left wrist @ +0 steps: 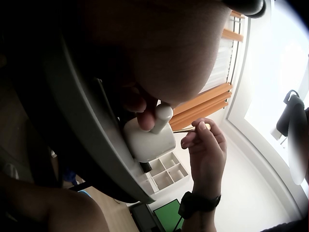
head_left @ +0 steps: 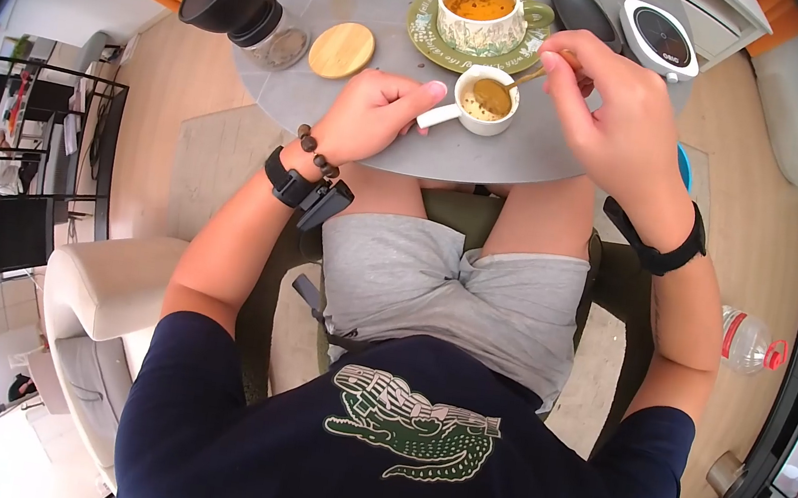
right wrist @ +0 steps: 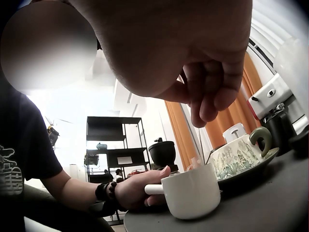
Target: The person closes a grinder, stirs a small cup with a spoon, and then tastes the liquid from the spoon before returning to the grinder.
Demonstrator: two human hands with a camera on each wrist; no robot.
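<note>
The left hand [head_left: 366, 116] pinches the handle [head_left: 440, 116] of the little white cup [head_left: 486, 128] on the table [head_left: 411, 158] – maybe so it won't slide. The right hand [head_left: 618, 117] pinches the spoon [head_left: 525, 79] up high – maybe to reach inside easily.

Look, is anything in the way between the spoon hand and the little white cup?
Nothing visible is in the way. The right hand pinches the spoon, whose bowl is inside the little white cup. The patterned cup stands behind, not between.
</note>
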